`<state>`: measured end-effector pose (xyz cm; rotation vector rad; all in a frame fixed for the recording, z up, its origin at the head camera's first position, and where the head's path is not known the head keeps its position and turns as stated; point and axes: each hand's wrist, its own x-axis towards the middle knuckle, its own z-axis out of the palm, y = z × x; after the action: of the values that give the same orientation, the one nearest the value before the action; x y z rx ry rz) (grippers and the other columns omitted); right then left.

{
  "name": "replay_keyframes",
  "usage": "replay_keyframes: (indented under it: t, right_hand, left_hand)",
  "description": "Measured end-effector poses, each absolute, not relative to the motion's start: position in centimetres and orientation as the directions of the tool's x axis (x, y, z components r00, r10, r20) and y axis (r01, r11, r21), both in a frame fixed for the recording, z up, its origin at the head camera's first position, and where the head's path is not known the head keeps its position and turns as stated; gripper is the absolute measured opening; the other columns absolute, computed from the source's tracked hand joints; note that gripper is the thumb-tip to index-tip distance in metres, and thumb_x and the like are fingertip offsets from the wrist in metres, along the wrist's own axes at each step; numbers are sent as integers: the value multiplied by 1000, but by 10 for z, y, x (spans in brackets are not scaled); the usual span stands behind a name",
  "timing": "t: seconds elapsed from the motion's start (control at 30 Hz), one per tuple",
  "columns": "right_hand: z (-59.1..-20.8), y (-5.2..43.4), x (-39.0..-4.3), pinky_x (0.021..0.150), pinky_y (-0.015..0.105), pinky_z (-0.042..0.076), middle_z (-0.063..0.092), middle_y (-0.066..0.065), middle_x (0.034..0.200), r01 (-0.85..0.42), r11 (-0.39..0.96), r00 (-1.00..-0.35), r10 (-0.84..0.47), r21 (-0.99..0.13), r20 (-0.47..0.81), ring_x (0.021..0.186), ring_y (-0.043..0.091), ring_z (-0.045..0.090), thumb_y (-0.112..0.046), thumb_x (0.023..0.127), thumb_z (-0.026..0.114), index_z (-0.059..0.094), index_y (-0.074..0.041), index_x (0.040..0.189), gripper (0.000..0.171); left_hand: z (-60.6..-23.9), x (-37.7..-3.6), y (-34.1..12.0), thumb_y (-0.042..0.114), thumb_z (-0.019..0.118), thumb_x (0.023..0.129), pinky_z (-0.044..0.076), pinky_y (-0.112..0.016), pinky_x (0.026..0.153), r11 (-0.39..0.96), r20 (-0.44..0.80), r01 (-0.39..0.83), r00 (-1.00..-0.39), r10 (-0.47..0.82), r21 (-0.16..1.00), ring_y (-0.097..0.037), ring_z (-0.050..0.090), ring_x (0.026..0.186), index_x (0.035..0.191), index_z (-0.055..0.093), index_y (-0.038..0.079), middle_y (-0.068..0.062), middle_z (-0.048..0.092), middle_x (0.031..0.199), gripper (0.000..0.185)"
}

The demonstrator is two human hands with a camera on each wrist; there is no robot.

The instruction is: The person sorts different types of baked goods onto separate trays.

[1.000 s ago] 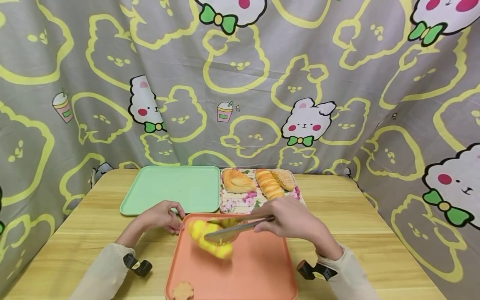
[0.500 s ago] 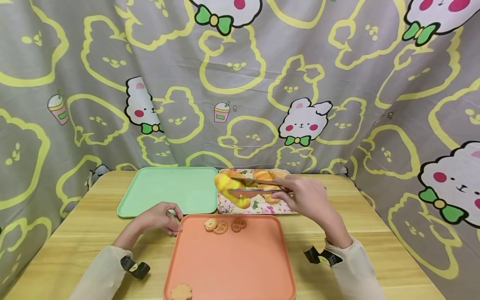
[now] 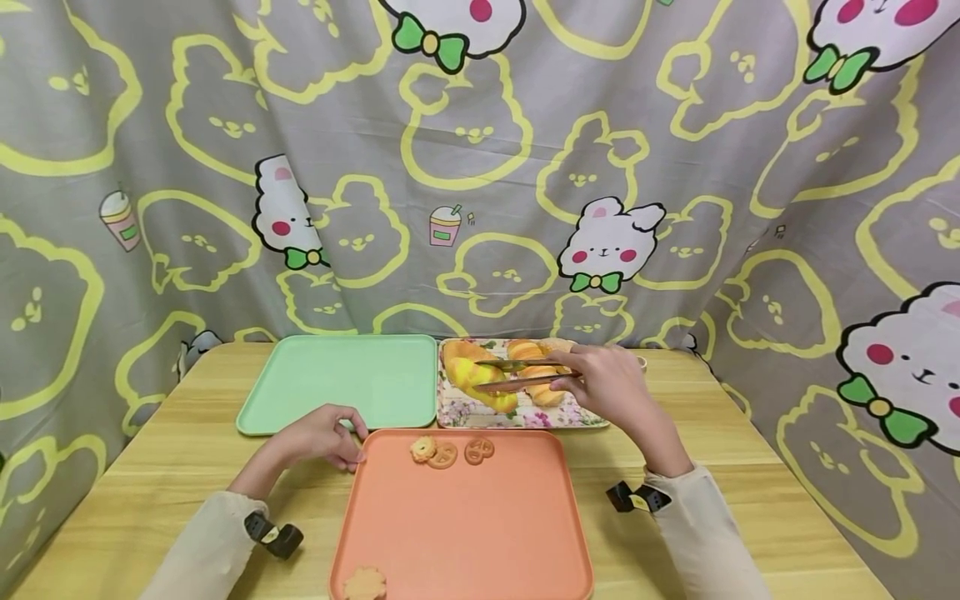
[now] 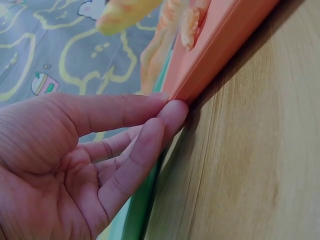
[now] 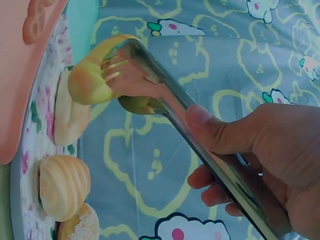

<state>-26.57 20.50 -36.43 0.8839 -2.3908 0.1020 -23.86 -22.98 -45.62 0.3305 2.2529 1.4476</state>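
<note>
My right hand [image 3: 611, 387] grips metal tongs [image 5: 227, 185], thumb on one side and fingers curled on the other. Between the tongs' ends is a yellow, croissant-like bread [image 5: 90, 80], over the left part of the floral tray [image 3: 461, 418]. It partly covers a golden folded bread [image 5: 70, 117]. To its right on that tray lie a striped long bread [image 3: 542, 393] and a seed-topped bread [image 5: 82, 225]. With thumb and fingers, my left hand [image 4: 85, 155] pinches the far left corner of the orange tray [image 3: 461, 525].
Small cookies [image 3: 442, 455] and a pretzel-shaped one [image 3: 478, 452] lie along the orange tray's far edge. A flower-shaped cookie [image 3: 365, 583] is in its near left corner. A green tray [image 3: 341, 379] stands at the back left, beside the floral one. A patterned curtain [image 3: 480, 275] hangs behind the table.
The tongs have carried the yellow bread from over the orange tray back to the floral tray, then lower and slightly right. The left hand has stayed at the orange tray's corner.
</note>
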Motion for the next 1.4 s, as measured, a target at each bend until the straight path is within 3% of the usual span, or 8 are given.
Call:
replay_keyframes:
  t: [0.2, 0.43, 0.7, 1.0, 1.4]
  right_hand:
    - [-373, 206, -271, 64, 36, 46, 68, -3, 73, -585, 779, -575, -596, 226, 561, 53, 14, 53, -38, 78, 85, 79, -21, 108, 35]
    - [-377, 206, -273, 82, 44, 48, 70, -1, 77, -560, 789, -590, -593, 251, 548, 60, 17, 59, -36, 78, 87, 80, -19, 112, 38]
    - [-380, 207, -278, 84, 44, 46, 71, -1, 79, -577, 779, -592, -605, 244, 532, 64, 17, 61, -34, 77, 87, 79, -18, 112, 39]
    - [-385, 210, -284, 83, 44, 44, 65, -2, 76, -595, 768, -598, -619, 235, 508, 63, 16, 53, -34, 77, 87, 79, -19, 111, 38]
    - [-389, 209, -285, 85, 49, 47, 65, -1, 76, -612, 763, -614, -623, 207, 485, 67, 18, 59, -34, 76, 87, 77, -18, 110, 39]
  left_hand:
    - [-453, -238, -228, -1, 72, 86, 63, -37, 68, 435, -234, -33, -878, 418, 900, -21, 72, 70, 106, 59, -10, -14, 75, 79, 25]
    - [-453, -238, -226, -3, 73, 85, 63, -35, 68, 441, -241, -43, -883, 404, 896, -19, 71, 68, 104, 59, -10, -11, 74, 75, 25]
    - [-452, -237, -226, -1, 74, 86, 63, -35, 68, 443, -250, -52, -881, 402, 895, -18, 71, 67, 104, 58, -9, -9, 72, 72, 26]
    - [-449, -235, -226, -3, 72, 85, 63, -34, 67, 451, -250, -41, -875, 415, 892, -19, 70, 66, 103, 57, -9, -9, 71, 71, 25]
    - [-449, -235, -228, 0, 74, 84, 62, -34, 66, 464, -261, -45, -873, 413, 885, -20, 70, 66, 104, 57, -7, -9, 71, 70, 26]
